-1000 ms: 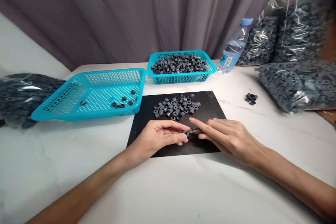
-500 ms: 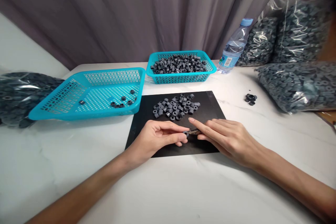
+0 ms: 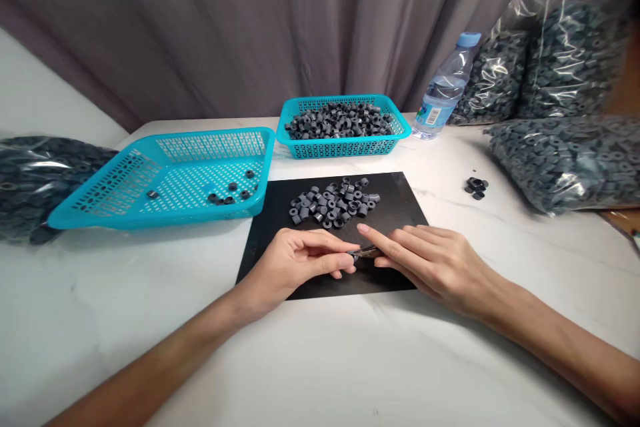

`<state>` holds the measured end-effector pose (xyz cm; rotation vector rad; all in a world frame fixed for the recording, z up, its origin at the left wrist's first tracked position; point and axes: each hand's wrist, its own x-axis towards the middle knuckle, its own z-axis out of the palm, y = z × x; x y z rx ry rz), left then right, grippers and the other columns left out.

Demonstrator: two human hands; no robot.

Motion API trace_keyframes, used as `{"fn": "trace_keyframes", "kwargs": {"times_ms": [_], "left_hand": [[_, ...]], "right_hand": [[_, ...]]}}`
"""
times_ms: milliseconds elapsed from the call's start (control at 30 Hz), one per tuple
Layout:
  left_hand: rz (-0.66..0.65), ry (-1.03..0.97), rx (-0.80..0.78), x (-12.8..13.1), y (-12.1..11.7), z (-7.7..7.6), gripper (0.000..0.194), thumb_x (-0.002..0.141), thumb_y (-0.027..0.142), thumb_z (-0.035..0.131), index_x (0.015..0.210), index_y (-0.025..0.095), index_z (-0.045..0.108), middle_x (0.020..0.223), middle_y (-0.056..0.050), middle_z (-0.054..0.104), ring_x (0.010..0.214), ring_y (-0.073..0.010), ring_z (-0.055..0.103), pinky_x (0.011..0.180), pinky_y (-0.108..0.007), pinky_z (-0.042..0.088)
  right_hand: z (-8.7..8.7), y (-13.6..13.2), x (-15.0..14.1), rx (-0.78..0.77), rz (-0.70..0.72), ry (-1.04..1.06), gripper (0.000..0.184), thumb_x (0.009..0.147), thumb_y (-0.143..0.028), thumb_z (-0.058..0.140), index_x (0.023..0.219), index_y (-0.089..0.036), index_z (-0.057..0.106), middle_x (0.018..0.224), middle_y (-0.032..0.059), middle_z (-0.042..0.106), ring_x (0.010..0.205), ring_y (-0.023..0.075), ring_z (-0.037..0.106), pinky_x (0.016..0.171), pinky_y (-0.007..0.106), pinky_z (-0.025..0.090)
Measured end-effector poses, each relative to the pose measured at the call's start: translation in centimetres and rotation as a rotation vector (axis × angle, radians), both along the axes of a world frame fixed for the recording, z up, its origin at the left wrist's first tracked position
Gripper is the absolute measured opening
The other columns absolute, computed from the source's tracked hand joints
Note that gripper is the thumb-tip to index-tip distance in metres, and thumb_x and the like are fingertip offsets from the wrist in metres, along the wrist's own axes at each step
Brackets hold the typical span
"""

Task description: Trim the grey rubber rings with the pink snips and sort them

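Note:
Over the black mat, my left hand pinches a small dark grey plastic ring between thumb and fingertips. My right hand is closed round a small metal tool with narrow tips, its index finger stretched along the top. The tips meet the ring; most of the tool is hidden in the palm, so its exact kind does not show. Just beyond both hands lies a loose pile of grey plastic rings.
A large blue basket on the left holds several rings. Behind the mat, a smaller blue basket is heaped with them. A water bottle, bits of dark scrap and filled bags occupy the right; another bag lies far left.
The narrow tips of the tool appear further over the ring than before. Both hands otherwise keep the same pose, and the whole view has shifted very slightly.

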<state>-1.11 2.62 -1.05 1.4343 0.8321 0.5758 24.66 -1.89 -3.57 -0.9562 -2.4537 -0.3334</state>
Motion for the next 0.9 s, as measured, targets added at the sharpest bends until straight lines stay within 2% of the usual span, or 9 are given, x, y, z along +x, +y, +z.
{"fn": "trace_keyframes", "kwargs": {"times_ms": [267,600,900], "left_hand": [[0.056,-0.034,0.006,0.55,-0.13,0.1,0.015,0.083,0.022,0.08,0.097,0.02,0.084,0.081,-0.003,0.077,0.074,-0.0134,0.067,0.069,-0.022,0.058],[0.121,-0.009,-0.051,0.74,-0.34,0.15,0.014,0.08,0.021,0.083,0.093,0.016,0.083,0.071,-0.001,0.075,0.061,-0.0098,0.064,0.062,-0.019,0.056],[0.096,-0.026,-0.05,0.66,-0.3,-0.12,0.014,0.081,0.023,0.083,0.093,0.017,0.083,0.07,0.0,0.073,0.062,-0.0086,0.065,0.062,-0.017,0.055]], "right_hand": [[0.48,-0.18,-0.14,0.013,-0.008,0.023,0.052,0.106,-0.022,0.051,0.154,-0.011,0.036,0.079,-0.0004,0.063,0.069,0.0136,0.059,0.063,0.028,0.044],[0.15,-0.13,-0.28,-0.025,-0.012,0.049,0.049,0.107,-0.023,0.049,0.153,-0.014,0.037,0.079,-0.0006,0.064,0.07,0.0127,0.06,0.061,0.026,0.042],[0.28,-0.07,-0.32,-0.002,0.006,0.042,0.043,0.106,-0.021,0.051,0.147,-0.009,0.047,0.079,-0.0009,0.063,0.068,0.0121,0.057,0.063,0.027,0.042]]}}
